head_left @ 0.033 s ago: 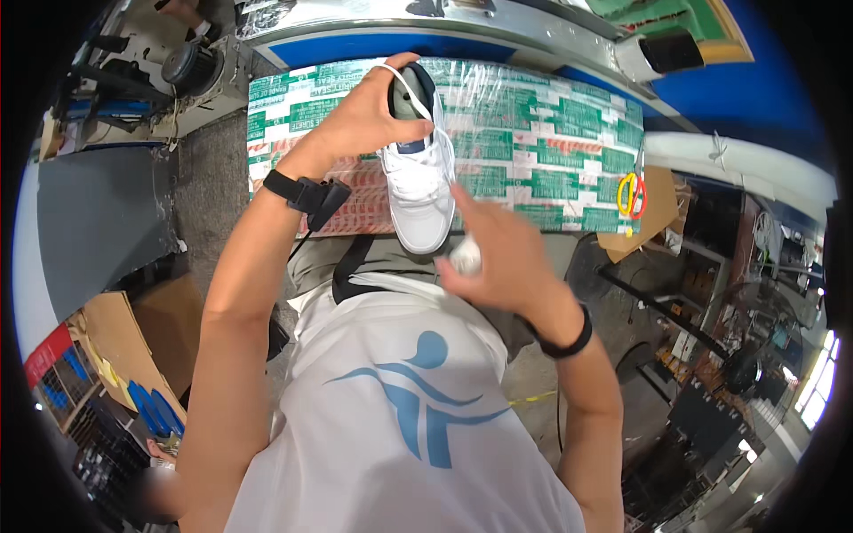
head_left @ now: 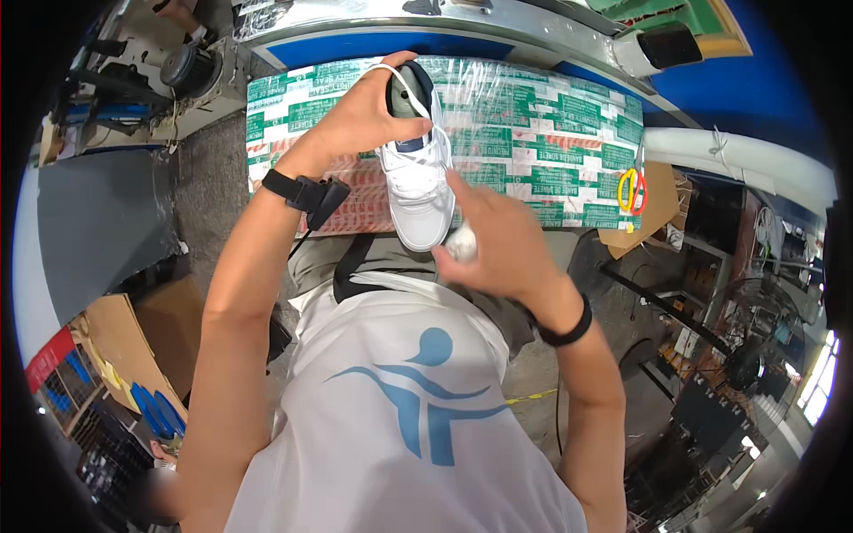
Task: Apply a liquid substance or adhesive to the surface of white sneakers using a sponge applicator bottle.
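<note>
My left hand (head_left: 369, 115) grips a white sneaker (head_left: 418, 191) by its heel and collar and holds it toe-down over the near edge of the table (head_left: 551, 160). The table top is covered with green, white and red printed film. White laces hang loose over the shoe's tongue. My right hand (head_left: 502, 244) is closed around a small white object (head_left: 460, 242), pressed beside the toe of the sneaker; what the object is I cannot tell. A black strap device sits on my left wrist and a black band on my right.
Scissors with yellow and red handles (head_left: 631, 191) lie at the table's right end on a cardboard piece. A grey and blue machine frame (head_left: 498, 27) runs behind the table. A motor (head_left: 187, 67) stands upper left, cardboard (head_left: 124, 338) lower left, a fan (head_left: 746, 364) on the right.
</note>
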Demonstrator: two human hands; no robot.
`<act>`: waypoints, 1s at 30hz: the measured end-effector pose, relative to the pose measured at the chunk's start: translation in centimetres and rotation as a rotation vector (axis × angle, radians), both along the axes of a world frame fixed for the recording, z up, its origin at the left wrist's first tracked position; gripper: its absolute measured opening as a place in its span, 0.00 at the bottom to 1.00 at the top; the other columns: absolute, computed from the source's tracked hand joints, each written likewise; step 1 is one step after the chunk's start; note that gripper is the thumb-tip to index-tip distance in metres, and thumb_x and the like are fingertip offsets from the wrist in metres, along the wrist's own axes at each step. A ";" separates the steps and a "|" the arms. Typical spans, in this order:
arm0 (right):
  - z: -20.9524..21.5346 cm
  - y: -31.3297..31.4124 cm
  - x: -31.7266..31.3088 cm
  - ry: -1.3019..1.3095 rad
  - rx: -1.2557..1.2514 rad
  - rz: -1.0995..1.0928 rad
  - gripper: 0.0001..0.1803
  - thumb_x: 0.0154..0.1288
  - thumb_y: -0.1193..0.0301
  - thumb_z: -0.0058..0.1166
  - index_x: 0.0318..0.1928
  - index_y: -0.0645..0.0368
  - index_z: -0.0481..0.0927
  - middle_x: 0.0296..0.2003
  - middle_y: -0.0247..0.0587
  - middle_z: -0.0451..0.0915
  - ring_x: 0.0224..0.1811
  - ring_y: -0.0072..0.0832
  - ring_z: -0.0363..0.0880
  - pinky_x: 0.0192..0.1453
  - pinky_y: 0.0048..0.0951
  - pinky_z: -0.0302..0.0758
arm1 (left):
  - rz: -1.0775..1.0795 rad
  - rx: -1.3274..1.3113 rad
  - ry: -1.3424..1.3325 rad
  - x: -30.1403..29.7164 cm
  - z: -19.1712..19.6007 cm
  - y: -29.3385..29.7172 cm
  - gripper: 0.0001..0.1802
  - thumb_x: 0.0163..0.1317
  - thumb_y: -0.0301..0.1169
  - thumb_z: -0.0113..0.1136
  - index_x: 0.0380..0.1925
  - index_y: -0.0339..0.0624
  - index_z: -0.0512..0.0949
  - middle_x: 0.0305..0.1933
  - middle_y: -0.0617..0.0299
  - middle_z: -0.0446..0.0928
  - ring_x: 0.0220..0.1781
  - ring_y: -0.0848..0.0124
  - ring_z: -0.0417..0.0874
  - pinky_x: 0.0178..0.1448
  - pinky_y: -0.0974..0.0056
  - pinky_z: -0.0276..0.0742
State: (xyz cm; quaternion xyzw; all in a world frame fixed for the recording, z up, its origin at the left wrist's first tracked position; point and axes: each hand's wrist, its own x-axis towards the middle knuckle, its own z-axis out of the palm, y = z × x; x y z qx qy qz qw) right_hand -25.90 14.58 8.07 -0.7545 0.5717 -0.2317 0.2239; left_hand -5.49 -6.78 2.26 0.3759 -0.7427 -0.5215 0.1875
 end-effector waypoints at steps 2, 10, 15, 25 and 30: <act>-1.8 -2.1 -0.6 0.055 -0.013 0.030 0.50 0.59 0.53 0.77 0.74 0.72 0.76 0.42 0.56 0.87 0.42 0.53 0.89 0.48 0.49 0.85 | 0.004 -0.063 -0.016 0.0 -1.3 -0.4 0.57 0.60 0.36 0.84 0.88 0.42 0.64 0.75 0.50 0.78 0.79 0.59 0.78 0.83 0.54 0.73; -0.2 -0.4 -5.2 0.202 0.108 0.096 0.53 0.58 0.54 0.78 0.78 0.70 0.74 0.46 0.58 0.88 0.46 0.56 0.89 0.52 0.51 0.86 | 0.023 0.118 0.088 1.8 -1.3 0.0 0.58 0.61 0.34 0.83 0.89 0.46 0.62 0.77 0.50 0.77 0.81 0.58 0.77 0.83 0.51 0.75; 3.0 7.2 -4.1 -0.230 0.483 0.011 0.54 0.57 0.63 0.73 0.85 0.64 0.70 0.41 0.50 0.85 0.43 0.50 0.87 0.56 0.44 0.85 | 0.030 -0.076 0.024 0.4 -1.5 0.2 0.59 0.60 0.42 0.84 0.88 0.45 0.63 0.83 0.42 0.71 0.87 0.49 0.72 0.87 0.46 0.72; -3.9 0.0 -0.5 -0.617 0.290 -0.275 0.41 0.67 0.68 0.69 0.79 0.68 0.77 0.47 0.48 0.89 0.49 0.35 0.88 0.62 0.37 0.83 | 0.005 -0.114 -0.005 -1.4 -2.1 0.1 0.63 0.55 0.51 0.85 0.87 0.40 0.64 0.80 0.35 0.71 0.83 0.41 0.74 0.85 0.46 0.73; -5.0 -2.0 0.1 -0.557 0.286 -0.263 0.43 0.66 0.66 0.70 0.80 0.69 0.76 0.53 0.52 0.89 0.55 0.41 0.89 0.66 0.39 0.82 | 0.043 -0.069 -0.059 -0.5 -0.6 -0.1 0.60 0.58 0.46 0.84 0.88 0.42 0.64 0.87 0.39 0.66 0.89 0.45 0.67 0.90 0.48 0.66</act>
